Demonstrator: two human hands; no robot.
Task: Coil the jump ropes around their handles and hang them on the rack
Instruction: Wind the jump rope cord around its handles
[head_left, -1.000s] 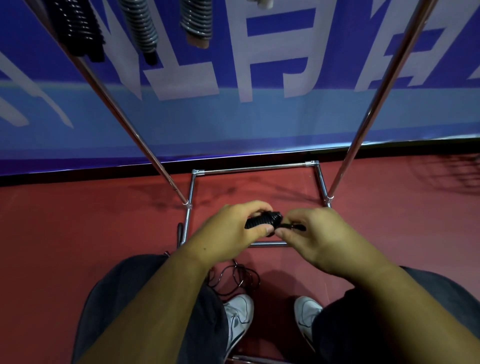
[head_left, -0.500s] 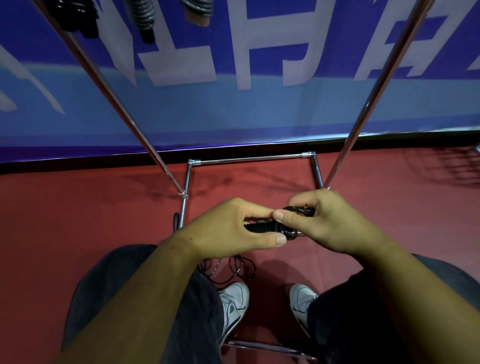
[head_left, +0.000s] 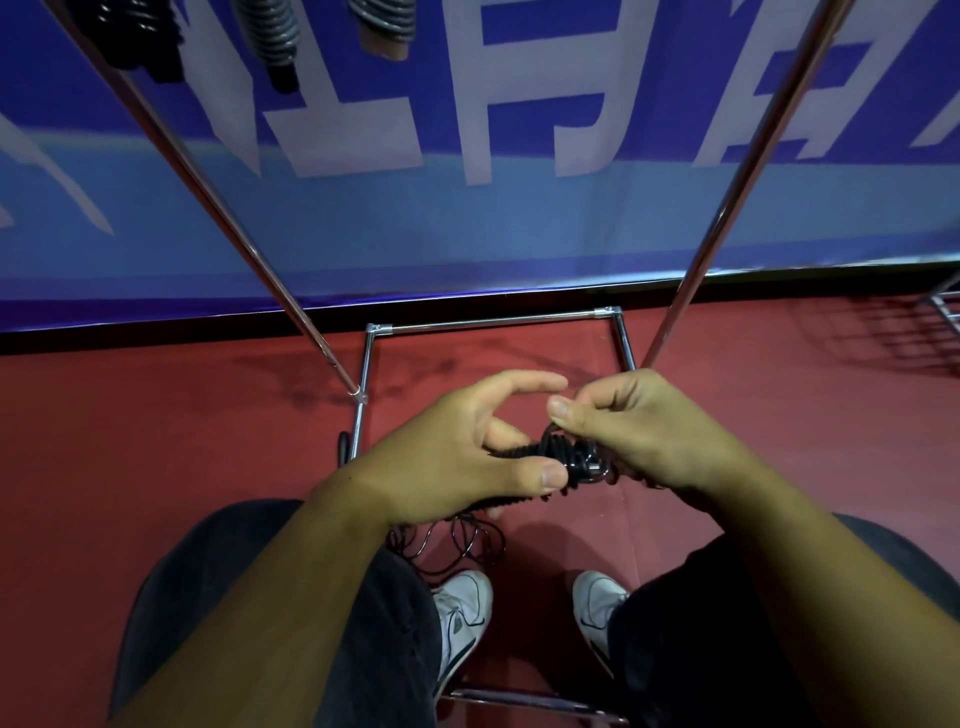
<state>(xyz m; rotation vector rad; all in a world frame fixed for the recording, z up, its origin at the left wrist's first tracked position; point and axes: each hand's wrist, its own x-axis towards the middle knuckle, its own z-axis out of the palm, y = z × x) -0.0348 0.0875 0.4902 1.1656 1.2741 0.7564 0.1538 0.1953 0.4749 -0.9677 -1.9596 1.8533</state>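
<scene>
Jump rope (head_left: 556, 460) is black & sits in the middle of the view, up off the floor, between both hands. Most of it is wound round its handles in a fat bundle that lies about flat, from 9 to 3 o'clock.

L hand (head_left: 447, 457) comes in from 7 o'clock. Its thumb presses on the near side of the bundle & the lower fingers curl under it. The pointer finger sticks out straight toward 2 o'clock, close to the R thumb, w/ nothing in it.

R hand (head_left: 654, 431) comes in from 4 o'clock. Its thumb & pointer finger pinch a turn of rope at the top of the bundle. The other fingers are curled in by the 3 o'clock end; can't tell what they hold.

Loose end (head_left: 460, 540) hangs at 6 o'clock from the L hand in thin loops, just above one of the white shoes (head_left: 462, 613).

Rack (head_left: 493, 319) is shiny metal. Its base bars lie on the red floor (head_left: 156, 441) at 12 o'clock from the hands, & 2 poles slant up toward 11 & 1 o'clock. Three wound ropes (head_left: 270, 36) hang at the top of the view, near 11 o'clock. A blue banner (head_left: 467, 223) w/ big pale letters is behind the rack.
</scene>
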